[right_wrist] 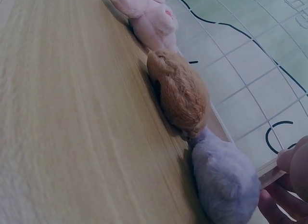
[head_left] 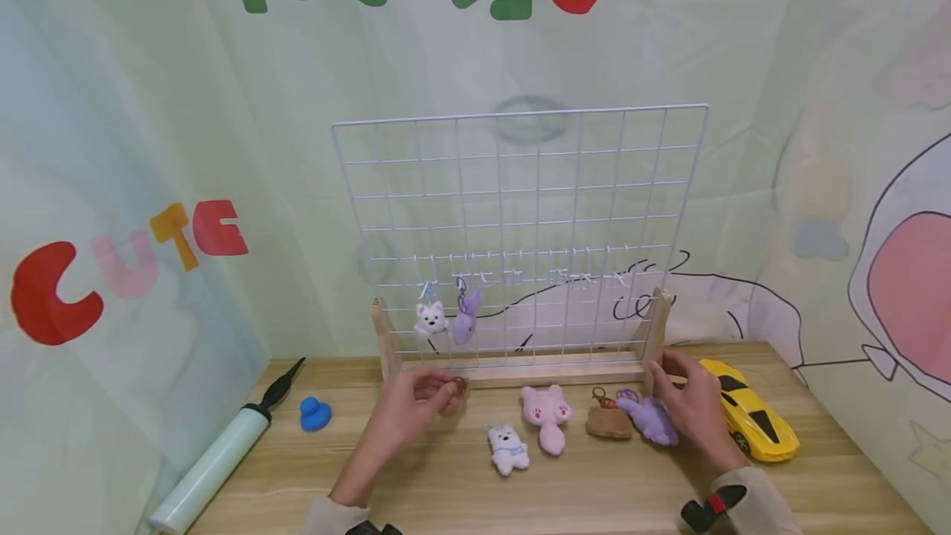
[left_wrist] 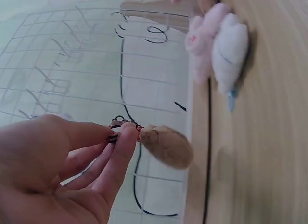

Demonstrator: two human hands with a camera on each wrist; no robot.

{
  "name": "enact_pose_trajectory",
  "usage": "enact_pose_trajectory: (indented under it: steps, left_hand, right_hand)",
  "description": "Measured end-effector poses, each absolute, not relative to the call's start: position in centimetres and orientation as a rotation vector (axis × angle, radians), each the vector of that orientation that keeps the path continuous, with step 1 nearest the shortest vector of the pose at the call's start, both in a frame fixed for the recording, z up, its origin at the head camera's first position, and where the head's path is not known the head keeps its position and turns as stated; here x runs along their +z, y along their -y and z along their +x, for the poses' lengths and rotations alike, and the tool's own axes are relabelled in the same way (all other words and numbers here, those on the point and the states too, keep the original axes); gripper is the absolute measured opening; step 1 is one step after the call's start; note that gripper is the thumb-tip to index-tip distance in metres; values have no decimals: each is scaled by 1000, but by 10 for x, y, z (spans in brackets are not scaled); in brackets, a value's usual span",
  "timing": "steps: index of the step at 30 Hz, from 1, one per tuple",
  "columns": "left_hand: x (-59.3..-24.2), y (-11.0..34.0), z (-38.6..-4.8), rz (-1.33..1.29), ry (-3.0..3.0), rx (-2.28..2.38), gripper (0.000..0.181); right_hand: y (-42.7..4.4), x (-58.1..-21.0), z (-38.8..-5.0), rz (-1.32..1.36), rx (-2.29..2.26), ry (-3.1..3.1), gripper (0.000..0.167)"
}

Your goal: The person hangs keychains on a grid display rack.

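Note:
Between thumb and forefinger my left hand point(head_left: 412, 403) pinches the metal clasp of a brown plush keychain point(left_wrist: 167, 147), which dangles in front of the white wire rack point(head_left: 520, 115). My right hand point(head_left: 694, 399) holds the wooden stand point(head_left: 657, 329) at the rack's right end. Just beside it lies a purple plush keychain point(head_left: 652, 421), then another brown plush keychain point(head_left: 609, 424). A pink plush point(head_left: 547, 415) and a white bear plush point(head_left: 508, 450) lie in the middle of the table. From the rack's left hooks hang a white plush keychain point(head_left: 431, 320) and a purple plush keychain point(head_left: 465, 326).
A yellow toy car point(head_left: 750, 411) stands right of my right hand. At the left are a blue rubber duck point(head_left: 315, 414) and a pale green hand pump point(head_left: 215, 465). Several more hooks point(head_left: 587, 275) line the rack. A printed cloth point(head_left: 297, 147) hangs behind it.

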State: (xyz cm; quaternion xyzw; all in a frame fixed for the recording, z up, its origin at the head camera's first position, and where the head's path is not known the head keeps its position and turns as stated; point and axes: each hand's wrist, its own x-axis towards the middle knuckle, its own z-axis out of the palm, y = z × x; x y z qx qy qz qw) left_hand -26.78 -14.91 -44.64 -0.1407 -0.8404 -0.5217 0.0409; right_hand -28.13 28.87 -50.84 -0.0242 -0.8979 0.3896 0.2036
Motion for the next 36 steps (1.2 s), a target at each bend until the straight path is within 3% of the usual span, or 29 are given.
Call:
enact_pose_trajectory:
  steps: [18, 36]
  left_hand:
    - [-392, 109, -255, -444, 2271, -1689, 20]
    - [-383, 76, -275, -395, 1784, -1869, 19]
  right_hand:
    - [-289, -508, -280, -60, 1092, 2491, 42]
    - [-288, -508, -279, -68, 1079, 2498, 41]
